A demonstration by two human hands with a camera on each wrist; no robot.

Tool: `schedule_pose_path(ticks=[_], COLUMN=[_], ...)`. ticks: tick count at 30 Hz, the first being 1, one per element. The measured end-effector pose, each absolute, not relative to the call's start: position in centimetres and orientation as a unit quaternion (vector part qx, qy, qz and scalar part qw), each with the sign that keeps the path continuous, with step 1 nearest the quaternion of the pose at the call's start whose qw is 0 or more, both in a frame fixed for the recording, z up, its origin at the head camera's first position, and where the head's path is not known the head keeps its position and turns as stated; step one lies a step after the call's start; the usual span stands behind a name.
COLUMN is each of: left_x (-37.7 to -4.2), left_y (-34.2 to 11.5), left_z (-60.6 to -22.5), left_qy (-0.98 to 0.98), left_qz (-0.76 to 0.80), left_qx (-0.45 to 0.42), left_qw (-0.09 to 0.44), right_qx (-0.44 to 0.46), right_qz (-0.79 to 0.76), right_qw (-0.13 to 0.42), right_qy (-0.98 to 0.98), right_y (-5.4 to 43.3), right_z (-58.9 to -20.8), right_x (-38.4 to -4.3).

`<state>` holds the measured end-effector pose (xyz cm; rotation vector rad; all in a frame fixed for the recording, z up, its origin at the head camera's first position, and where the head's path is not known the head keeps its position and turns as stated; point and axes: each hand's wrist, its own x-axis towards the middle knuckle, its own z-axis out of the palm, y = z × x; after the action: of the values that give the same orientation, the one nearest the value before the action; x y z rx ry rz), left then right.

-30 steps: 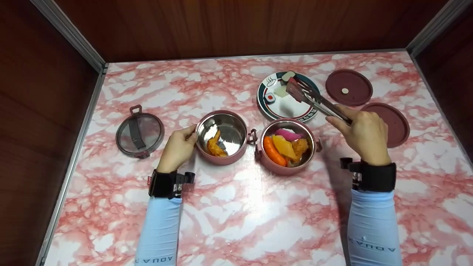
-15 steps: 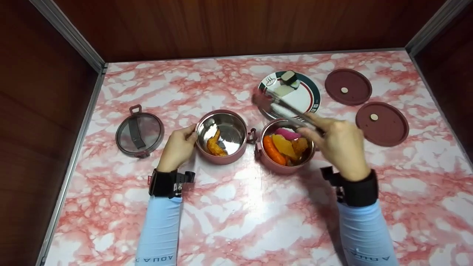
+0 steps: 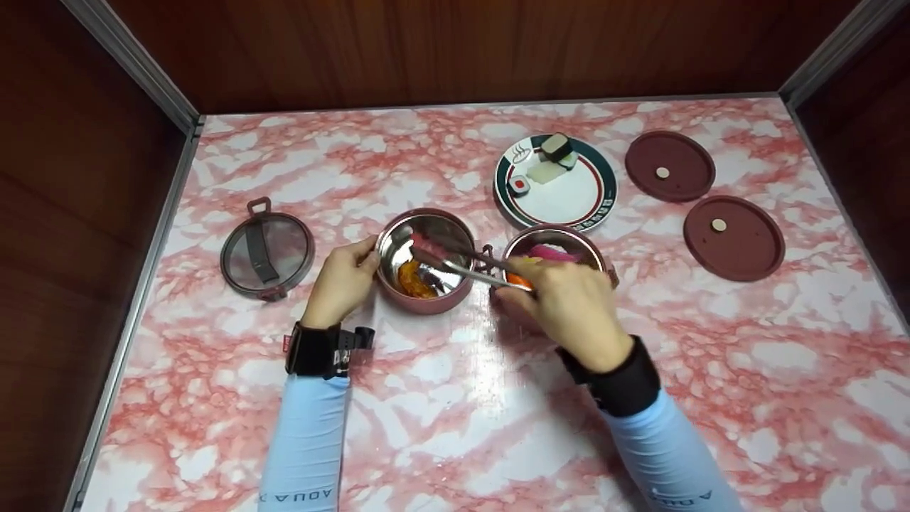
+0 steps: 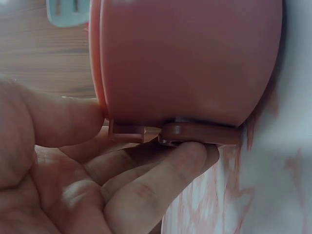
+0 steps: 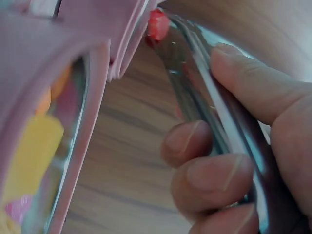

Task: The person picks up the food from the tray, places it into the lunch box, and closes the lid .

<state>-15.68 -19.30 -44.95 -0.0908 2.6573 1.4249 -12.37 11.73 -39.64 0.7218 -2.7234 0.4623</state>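
Observation:
At the rim and side latch of the left pink lunch pot [image 3: 426, 304] my left hand [image 3: 341, 284] keeps its grip, thumb on the rim and fingertips at the latch [image 4: 200, 134]. A golden-brown fried food piece [image 3: 414, 281] lies inside. My right hand [image 3: 579, 306] holds metal tongs [image 3: 469, 273], their tips over that pot's opening. A red piece [image 5: 158, 25] shows at the tips in the right wrist view; I cannot tell its kind. Below the right hand stands a second pink lunch pot [image 3: 561, 231], partly hidden, with yellow [image 5: 36, 153], orange and magenta food in it.
Behind the pots is a plate [image 3: 576, 206] with sushi pieces [image 3: 557, 147] and a small red-centred roll [image 3: 519, 185]. Two maroon lids [image 3: 686, 160] lie at the right, a clear-topped lid [image 3: 284, 249] at the left. Dark panels [image 3: 455, 57] border the table.
My right hand has swung left and nearer with the tongs, from over the plate to the left pot. The left hand has stayed at its pot.

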Motion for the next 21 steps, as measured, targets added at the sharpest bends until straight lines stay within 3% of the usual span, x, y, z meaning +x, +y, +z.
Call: schedule_pose_path(ticks=[9, 21], left_x=[-15.6, -15.7], left_y=[-19.4, -19.5], left_z=[-45.1, -44.9], left_qy=[0.882, 0.879], left_qz=[0.467, 0.471], left_qx=[-0.024, -0.028], left_qw=[0.055, 0.065], right_qx=[0.246, 0.210], right_qz=[0.079, 0.042], right_qw=[0.121, 0.034], right_qy=[-0.958, -0.976], right_y=[9.6, 7.6], right_z=[-39.0, -36.5], right_x=[-11.8, -12.7])
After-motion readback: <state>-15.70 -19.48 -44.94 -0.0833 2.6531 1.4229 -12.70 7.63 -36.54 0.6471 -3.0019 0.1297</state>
